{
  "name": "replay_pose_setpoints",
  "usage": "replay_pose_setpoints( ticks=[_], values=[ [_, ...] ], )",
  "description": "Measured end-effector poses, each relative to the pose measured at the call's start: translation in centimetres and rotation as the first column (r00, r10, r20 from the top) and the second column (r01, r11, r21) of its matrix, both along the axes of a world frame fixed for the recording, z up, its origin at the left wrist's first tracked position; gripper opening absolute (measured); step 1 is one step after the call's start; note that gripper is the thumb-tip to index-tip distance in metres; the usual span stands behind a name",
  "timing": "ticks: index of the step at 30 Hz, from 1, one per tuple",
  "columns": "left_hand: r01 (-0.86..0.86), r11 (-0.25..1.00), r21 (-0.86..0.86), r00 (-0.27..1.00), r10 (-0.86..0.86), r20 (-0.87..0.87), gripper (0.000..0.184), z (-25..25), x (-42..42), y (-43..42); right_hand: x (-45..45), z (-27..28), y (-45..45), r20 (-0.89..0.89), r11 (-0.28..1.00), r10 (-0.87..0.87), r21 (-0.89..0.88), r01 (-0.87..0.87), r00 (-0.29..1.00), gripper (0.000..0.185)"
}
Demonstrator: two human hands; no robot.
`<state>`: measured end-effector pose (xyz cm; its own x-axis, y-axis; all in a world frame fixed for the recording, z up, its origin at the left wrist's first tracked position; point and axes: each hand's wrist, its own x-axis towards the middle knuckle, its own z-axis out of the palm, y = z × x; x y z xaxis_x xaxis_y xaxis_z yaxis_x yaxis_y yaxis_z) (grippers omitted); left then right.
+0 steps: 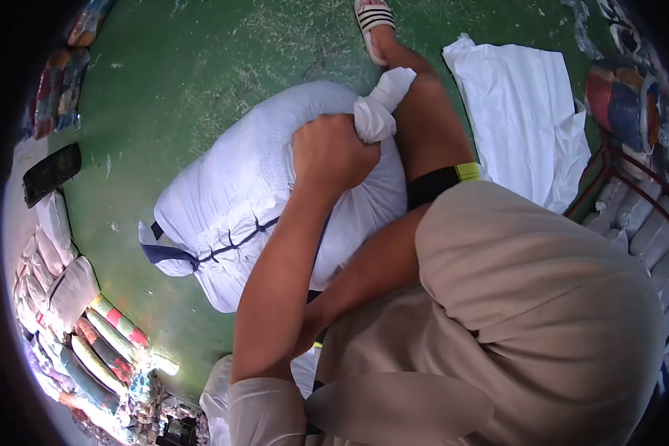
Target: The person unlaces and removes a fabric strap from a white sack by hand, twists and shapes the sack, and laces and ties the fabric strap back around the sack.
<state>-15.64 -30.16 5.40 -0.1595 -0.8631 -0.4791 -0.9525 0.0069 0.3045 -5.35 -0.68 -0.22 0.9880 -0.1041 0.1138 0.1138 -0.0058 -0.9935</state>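
Left hand (pixel 334 152) closed tightly around the twisted neck of the white woven sack (pixel 238 171); right hand not visible, state undetermined. Sack lies on green floor (pixel 141 97). Best grip: low on the neck, folds tightly gathered.

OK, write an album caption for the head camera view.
A hand grips the twisted neck of a stuffed white sack on a green floor.

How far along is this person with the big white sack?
Looks done: the sack bulges, and dark cord laces one side. In hand: a twisted white end, gripped by the hand. Perhaps left: securing that end, though the fist may hide a tie. The flat white sheet seems unused.
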Motion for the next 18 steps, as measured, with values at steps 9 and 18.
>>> replay_pose_setpoints(
  ticks=[9,18],
  values=[
    [-0.067,0.997,0.044,0.991,0.072,-0.117,0.050,0.3,-0.2,0.1,-12.8,7.9,-8.4,0.274,0.908,0.175,0.328,-0.262,0.946,0.043],
    [-0.268,0.944,0.191,0.846,0.325,-0.422,0.050,-2.0,1.0,1.6,-36.0,8.6,-13.6,0.082,0.795,-0.099,0.605,0.030,0.992,0.045]
  ],
)
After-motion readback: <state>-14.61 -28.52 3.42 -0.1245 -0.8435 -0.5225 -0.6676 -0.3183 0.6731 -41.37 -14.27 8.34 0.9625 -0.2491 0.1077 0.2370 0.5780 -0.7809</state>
